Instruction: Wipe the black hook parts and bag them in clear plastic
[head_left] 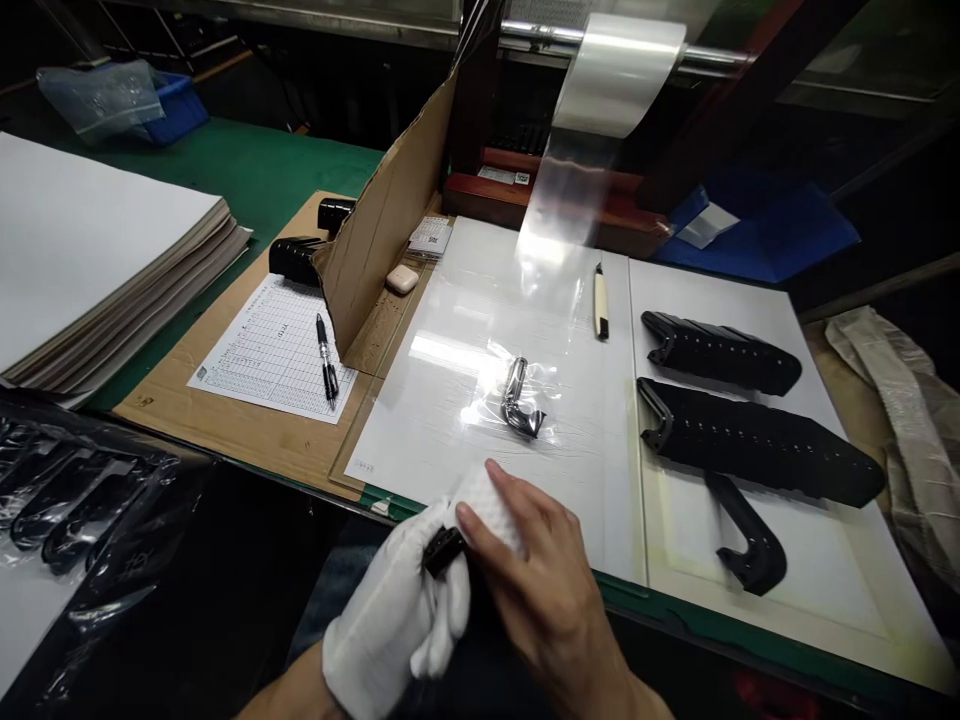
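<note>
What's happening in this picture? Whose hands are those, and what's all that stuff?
These are a person's own hands, seen from a camera worn on their head, looking forward and down. The left hand, in a white glove, holds a small black piece. The bare right hand holds a white, bumpy sheet against it. On the table, a shiny hooked piece lies with clear film. To the right are two rows of black parts and one loose part.

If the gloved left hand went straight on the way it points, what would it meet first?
Probably the white cloth in the right hand, just ahead of the left hand. Depth is unclear, but a wrapped black piece lies roughly beyond.
</note>
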